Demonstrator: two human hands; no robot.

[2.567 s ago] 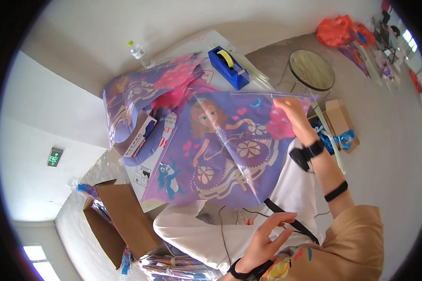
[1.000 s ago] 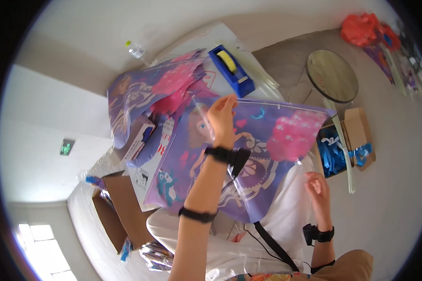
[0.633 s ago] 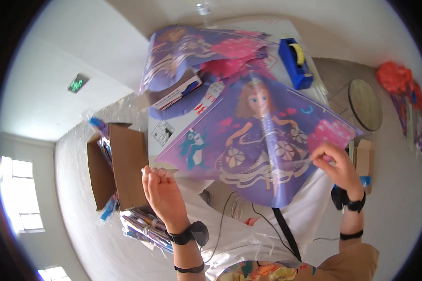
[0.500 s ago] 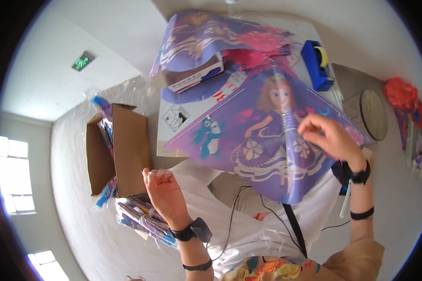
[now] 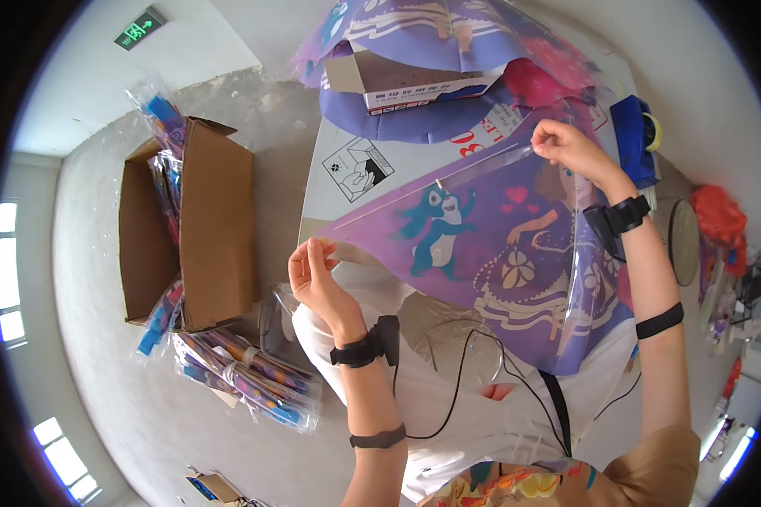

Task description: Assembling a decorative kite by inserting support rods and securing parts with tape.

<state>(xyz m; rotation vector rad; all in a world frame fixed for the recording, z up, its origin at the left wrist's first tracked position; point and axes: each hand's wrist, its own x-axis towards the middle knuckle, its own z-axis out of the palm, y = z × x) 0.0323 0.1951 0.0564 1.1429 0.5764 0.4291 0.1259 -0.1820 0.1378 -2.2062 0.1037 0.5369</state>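
A purple kite (image 5: 482, 270), printed with a figure in a gown and a teal animal, lies across the white work surface (image 5: 317, 198) and hangs over my lap. A thin white rod (image 5: 385, 205) runs along its upper left edge. My left hand (image 5: 323, 283) is closed in a pinch at the kite's left corner. Farther up that same edge, the fingers of my right hand (image 5: 579, 156) are pinched on the kite near the rod's upper end. The kite's right part is partly hidden behind my right forearm.
More purple kites (image 5: 448, 29) drape over an open small carton (image 5: 431, 93) at the back. A blue tape dispenser (image 5: 634, 144) stands right. On the left are a cardboard box (image 5: 220, 228) of wrapped kites and a bagged bundle (image 5: 245, 376). Black cables (image 5: 457, 397) hang over my lap.
My left hand has gone from free air to the kite's left corner. My right hand has moved up from over the printed figure to the upper left edge. The view has shifted.
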